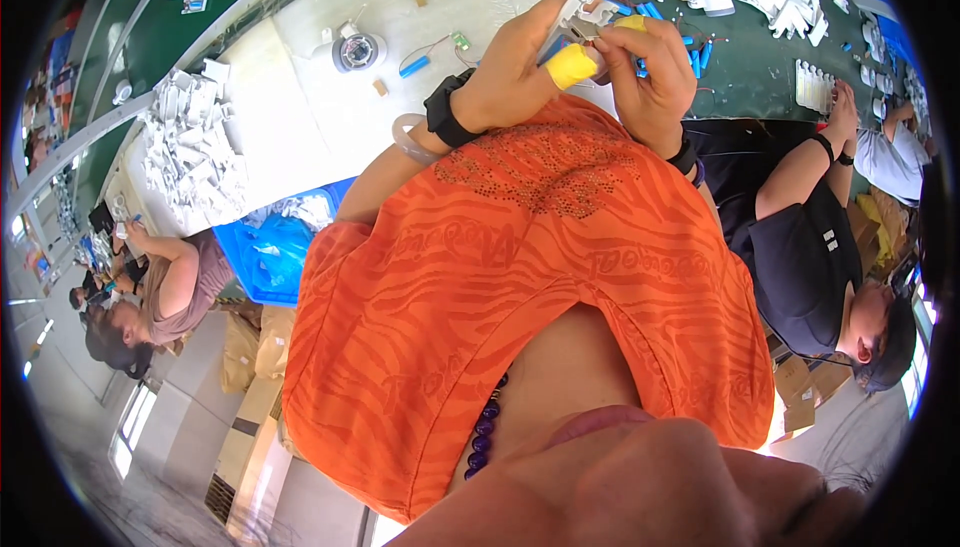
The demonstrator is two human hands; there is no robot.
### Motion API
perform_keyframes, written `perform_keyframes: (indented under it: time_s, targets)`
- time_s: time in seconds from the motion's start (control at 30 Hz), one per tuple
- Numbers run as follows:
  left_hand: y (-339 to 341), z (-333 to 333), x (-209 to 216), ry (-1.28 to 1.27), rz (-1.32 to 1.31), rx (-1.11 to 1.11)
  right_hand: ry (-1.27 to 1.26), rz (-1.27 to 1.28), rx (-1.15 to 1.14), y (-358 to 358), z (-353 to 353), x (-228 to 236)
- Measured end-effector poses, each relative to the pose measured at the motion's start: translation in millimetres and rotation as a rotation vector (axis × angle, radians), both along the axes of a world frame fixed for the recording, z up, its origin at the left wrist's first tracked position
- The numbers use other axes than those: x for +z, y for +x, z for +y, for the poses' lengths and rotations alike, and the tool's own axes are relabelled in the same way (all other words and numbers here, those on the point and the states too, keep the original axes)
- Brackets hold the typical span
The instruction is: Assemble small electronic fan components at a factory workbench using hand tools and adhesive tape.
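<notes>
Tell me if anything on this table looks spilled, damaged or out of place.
Nothing looks plainly spilled or damaged. One blue cylindrical cell, wires trailing toward a small green circuit board, looks slightly stray on the flat white sheet, away from the scattered blue cylinders beside the right hand.

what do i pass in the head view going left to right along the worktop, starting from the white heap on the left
Heap of white plastic parts, round white object, wired blue cylinder, left hand, right hand, co-worker's hands.
</notes>
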State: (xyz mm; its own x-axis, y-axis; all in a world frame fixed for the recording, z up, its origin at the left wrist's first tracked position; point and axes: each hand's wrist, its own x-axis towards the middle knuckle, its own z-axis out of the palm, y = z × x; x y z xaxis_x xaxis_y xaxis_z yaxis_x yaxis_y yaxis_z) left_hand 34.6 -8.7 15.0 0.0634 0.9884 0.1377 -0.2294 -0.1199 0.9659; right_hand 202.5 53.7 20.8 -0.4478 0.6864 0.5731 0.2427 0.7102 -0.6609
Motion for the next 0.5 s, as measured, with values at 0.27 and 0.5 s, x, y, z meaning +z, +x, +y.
perform_keyframes:
  time_s: [0.27,0.5]
  targets:
    - [4.3,0.1,-6.0,0.025,0.186,0.074,0.055,-0.042,0.010,2.2,2.8,-1.8]
    - [6.0,-0.5,-5.8,-0.024,0.158,0.089,0.014,-0.039,0.020,1.6,1.2,-8.7]
